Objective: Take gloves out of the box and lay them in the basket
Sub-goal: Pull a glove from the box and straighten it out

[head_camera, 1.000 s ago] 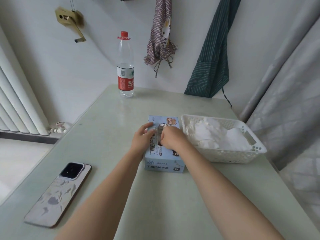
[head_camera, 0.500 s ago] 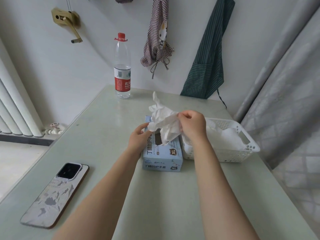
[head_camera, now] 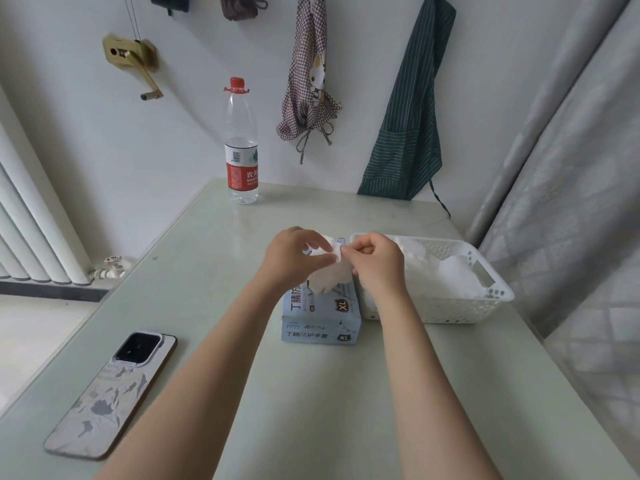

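Pinching one white glove (head_camera: 329,282) — left hand (head_camera: 294,258), right hand (head_camera: 377,263) — above one box (head_camera: 322,317).

You see a smooth, faintly glossy table (head_camera: 207,271); on it a white perforated plastic basket (head_camera: 485,306), a matt printed cardboard box (head_camera: 320,327) beside it, and a clear plastic bottle (head_camera: 241,143) behind.

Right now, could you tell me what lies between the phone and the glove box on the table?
Only the person's left forearm crosses above that otherwise bare table stretch, head view.
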Action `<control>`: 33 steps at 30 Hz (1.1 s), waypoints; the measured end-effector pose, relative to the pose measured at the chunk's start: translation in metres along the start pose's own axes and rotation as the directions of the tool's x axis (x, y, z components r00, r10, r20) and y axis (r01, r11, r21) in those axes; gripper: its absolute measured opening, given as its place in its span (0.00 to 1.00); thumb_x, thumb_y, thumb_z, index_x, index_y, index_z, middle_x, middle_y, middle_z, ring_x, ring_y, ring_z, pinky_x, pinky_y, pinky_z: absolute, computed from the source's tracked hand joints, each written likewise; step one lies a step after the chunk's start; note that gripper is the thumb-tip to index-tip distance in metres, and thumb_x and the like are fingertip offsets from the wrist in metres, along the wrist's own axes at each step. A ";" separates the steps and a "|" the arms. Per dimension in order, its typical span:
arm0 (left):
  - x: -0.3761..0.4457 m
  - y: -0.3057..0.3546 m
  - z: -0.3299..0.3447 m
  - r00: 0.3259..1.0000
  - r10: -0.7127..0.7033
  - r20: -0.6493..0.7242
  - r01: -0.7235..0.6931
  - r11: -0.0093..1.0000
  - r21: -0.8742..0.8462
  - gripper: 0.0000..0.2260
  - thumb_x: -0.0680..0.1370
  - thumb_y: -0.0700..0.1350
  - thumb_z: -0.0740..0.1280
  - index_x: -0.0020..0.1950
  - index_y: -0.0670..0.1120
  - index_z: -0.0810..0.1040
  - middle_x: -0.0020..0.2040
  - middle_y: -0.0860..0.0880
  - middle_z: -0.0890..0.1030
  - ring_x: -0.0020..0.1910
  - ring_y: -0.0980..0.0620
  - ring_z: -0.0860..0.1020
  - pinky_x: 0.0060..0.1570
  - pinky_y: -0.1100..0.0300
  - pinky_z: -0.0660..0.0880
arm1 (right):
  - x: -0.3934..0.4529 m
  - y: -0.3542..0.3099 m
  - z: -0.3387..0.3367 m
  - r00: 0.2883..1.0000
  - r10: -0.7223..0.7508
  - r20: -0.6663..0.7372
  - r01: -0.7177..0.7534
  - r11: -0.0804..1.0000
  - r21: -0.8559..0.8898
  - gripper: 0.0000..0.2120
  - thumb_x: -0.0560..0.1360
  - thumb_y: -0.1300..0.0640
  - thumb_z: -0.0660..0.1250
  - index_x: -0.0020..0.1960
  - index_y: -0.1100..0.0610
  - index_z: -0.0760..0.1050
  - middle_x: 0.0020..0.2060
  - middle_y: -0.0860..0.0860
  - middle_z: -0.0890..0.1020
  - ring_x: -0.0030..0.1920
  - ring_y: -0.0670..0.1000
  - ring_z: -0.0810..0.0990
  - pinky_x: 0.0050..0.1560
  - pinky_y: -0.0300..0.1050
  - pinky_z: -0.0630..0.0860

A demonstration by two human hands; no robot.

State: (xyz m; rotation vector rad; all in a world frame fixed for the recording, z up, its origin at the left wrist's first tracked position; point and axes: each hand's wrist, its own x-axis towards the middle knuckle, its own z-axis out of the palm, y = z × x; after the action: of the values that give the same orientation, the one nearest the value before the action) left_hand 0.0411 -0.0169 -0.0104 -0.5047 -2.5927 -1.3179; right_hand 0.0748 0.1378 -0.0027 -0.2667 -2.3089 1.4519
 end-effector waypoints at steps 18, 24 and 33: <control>0.041 0.043 0.004 0.953 0.057 0.297 -0.174 0.906 0.385 0.13 0.70 0.56 0.75 0.49 0.51 0.82 0.45 0.53 0.81 0.44 0.54 0.78 0.46 0.57 0.77 | -0.005 0.012 -0.018 0.999 0.031 0.017 -0.031 0.999 -0.019 0.10 0.79 0.58 0.60 0.48 0.58 0.80 0.42 0.50 0.82 0.45 0.50 0.79 0.43 0.41 0.74; 0.039 0.047 0.011 0.963 -0.005 0.268 -0.146 0.830 0.538 0.10 0.78 0.51 0.67 0.49 0.46 0.83 0.48 0.51 0.82 0.48 0.49 0.79 0.47 0.55 0.78 | -0.006 0.019 -0.024 0.999 0.037 0.022 -0.037 0.999 -0.010 0.10 0.79 0.59 0.60 0.49 0.57 0.80 0.42 0.47 0.81 0.44 0.49 0.79 0.42 0.40 0.74; 0.057 0.054 -0.025 0.990 0.129 0.063 -0.144 0.916 0.375 0.05 0.76 0.44 0.70 0.47 0.47 0.86 0.46 0.51 0.84 0.44 0.52 0.81 0.48 0.57 0.79 | 0.006 0.015 -0.025 0.996 0.046 0.079 -0.045 0.999 -0.012 0.08 0.80 0.57 0.60 0.53 0.54 0.78 0.46 0.47 0.80 0.43 0.49 0.78 0.44 0.42 0.73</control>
State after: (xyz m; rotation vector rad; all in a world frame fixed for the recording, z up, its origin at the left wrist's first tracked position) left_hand 0.0098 0.0049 0.0627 -0.6282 -2.6899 -0.7415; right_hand 0.0791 0.1675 -0.0049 -0.2711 -2.3891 1.4985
